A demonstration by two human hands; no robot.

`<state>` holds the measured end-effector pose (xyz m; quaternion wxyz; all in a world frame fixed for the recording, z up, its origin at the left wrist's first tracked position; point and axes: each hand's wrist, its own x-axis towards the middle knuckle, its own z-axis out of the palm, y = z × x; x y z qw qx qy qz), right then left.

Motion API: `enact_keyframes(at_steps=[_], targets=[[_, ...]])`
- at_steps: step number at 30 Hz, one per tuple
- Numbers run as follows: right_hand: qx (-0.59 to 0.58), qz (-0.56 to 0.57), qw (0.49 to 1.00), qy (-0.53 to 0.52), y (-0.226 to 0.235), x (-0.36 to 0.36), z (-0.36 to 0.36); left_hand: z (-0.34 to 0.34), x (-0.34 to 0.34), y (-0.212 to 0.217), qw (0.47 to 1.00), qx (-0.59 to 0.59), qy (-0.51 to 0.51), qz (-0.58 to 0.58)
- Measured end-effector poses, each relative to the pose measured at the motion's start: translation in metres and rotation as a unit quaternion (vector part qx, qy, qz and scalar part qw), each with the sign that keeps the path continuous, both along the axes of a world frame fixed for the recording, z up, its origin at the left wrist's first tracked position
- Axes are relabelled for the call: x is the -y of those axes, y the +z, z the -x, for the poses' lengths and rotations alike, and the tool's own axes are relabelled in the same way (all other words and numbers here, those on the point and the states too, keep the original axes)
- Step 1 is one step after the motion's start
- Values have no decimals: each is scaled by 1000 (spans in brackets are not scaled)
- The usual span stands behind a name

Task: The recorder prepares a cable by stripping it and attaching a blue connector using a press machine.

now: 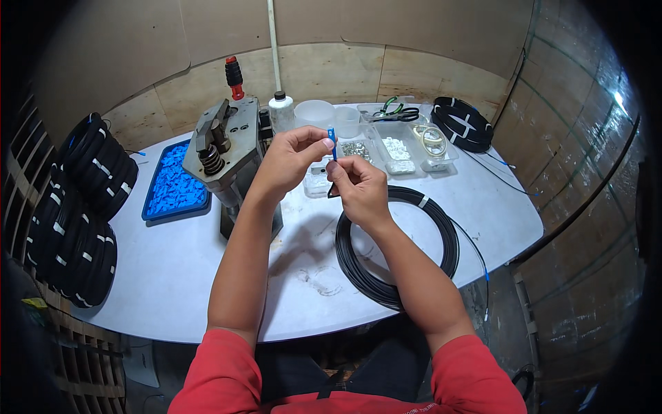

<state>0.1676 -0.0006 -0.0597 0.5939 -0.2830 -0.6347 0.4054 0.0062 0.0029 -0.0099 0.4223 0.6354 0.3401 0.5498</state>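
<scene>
In front of the press, my left hand (pixel 293 160) pinches a small blue connector (pixel 332 134) between thumb and fingers, holding it upright. Just below and to the right, my right hand (pixel 363 192) is closed on a short dark cable end that runs up to the connector. Most of this cable is hidden by my fingers. Under my right forearm lies a coil of black cable (pixel 347 243), bound with white tape. One loose end of the coil, with a blue tip, hangs over the table's front edge.
A metal hand press (pixel 231 138) stands at left centre, beside a blue tray (pixel 176 215) of blue pieces. Clear containers (pixel 449 165) of small parts, scissors (pixel 403 114) and a bottle (pixel 281 110) stand behind. Black coils (pixel 72 241) are stacked left; another coil (pixel 463 125) lies back right.
</scene>
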Motion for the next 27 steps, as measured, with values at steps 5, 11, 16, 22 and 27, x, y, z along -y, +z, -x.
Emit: enact_keyframes(at_steps=[5, 11, 16, 22, 27], targets=[[0, 6, 1000, 8, 0, 0, 0, 2, 0, 1, 1000, -19, -11, 3], [7, -3, 1000, 10, 0, 1, 0, 5, -1, 0, 1000, -20, -11, 3], [4, -2, 1000, 14, -1, 0, 0, 4, -2, 0, 1000, -23, 4, 0], [15, -11, 1000, 11, -3, -1, 1, 6, 0, 2, 999, -47, -14, 5], [13, -10, 1000, 10, -1, 0, 0, 2, -2, 0, 1000, -16, 8, -1]])
